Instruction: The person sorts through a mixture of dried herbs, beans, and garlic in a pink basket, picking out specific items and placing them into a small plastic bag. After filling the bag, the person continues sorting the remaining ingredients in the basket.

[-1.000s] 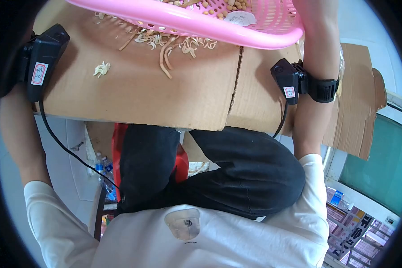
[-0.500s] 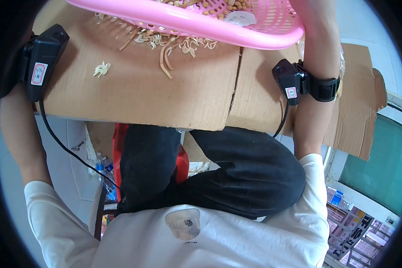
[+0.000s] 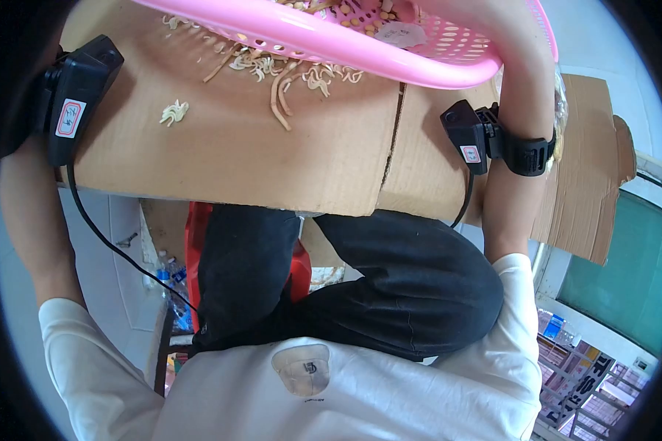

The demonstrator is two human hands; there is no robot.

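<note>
A pink plastic basket [image 3: 324, 44] with a perforated wall stands at the top of the view, cut off by the edge. Small round tan pieces [image 3: 349, 18] and a whitish flat piece [image 3: 402, 34] lie inside it. My right forearm crosses the basket's right rim, and my right hand [image 3: 449, 9] is over the inside, mostly cut off; its fingers are too hidden to read. My left arm runs up the left side, with the hand beyond the frame. Pale curly noodle-like bits [image 3: 320, 79] and brown, stem-like strands [image 3: 281, 95] lie before the basket.
Cardboard [image 3: 272, 162] covers the work surface, with a seam at right. One pale curly clump [image 3: 174, 112] lies apart at left. Black devices are strapped to my left arm [image 3: 84, 95] and right arm [image 3: 467, 136], each with a cable. Plastic bottles [image 3: 171, 275] stand below at left.
The basket has shifted slightly right, its right rim now rising beyond my forearm. My right hand has come inward, over the basket's inside. The loose bits look almost unmoved.
</note>
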